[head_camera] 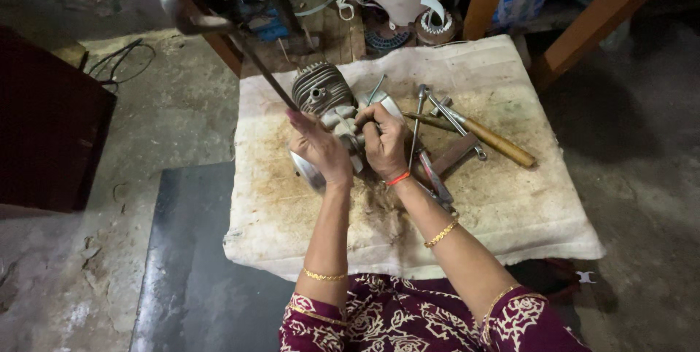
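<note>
Both hands on a small engine
Left hand (321, 149) cups the finned engine (328, 100), fingers loosely curled; right hand (383, 141) grips its body tight

I'm looking at a small engine (329, 100) of dull grey cast metal, its finned cylinder matt and grimy. My left hand (319, 149) and right hand (383, 141) rest on it, against bare metal. Under it I see a coarse off-white cloth (510, 206), rough-woven and stained brown with rust and oil. To the right, a hammer (481, 137) shows a smooth, slightly glossy wooden handle, beside steel wrenches (437, 115) with a worn sheen. Near left, a dark sheet (189, 264) looks smooth and faintly reflective over rough concrete floor (65, 279).
</note>
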A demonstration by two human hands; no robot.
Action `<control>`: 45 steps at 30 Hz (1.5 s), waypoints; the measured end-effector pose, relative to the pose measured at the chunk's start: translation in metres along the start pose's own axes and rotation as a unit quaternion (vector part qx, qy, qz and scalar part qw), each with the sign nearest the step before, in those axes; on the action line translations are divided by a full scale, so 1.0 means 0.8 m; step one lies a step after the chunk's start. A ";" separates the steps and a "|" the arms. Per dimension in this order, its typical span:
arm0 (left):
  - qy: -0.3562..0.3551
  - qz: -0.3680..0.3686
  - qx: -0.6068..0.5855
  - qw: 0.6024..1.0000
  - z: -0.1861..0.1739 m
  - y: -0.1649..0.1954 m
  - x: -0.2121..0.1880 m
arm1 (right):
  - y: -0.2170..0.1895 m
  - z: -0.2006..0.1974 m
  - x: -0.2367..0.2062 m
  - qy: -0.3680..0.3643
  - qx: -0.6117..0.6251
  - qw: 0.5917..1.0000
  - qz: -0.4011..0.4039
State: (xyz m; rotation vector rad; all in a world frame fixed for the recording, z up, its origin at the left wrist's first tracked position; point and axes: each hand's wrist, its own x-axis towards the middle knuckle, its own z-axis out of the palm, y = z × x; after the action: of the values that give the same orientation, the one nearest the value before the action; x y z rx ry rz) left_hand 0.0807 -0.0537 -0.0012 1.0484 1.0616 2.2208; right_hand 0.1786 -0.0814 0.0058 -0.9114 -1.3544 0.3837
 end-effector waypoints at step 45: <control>-0.046 -0.068 -0.198 0.977 -0.035 -0.002 0.002 | 0.000 -0.003 0.000 -0.013 0.019 1.000 -0.013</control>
State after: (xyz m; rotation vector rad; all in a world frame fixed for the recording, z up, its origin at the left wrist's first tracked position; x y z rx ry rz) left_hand 0.0579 -0.0640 -0.0134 0.8653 0.5957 2.1316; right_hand 0.1812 -0.0822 0.0060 -0.8588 -1.3770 0.4027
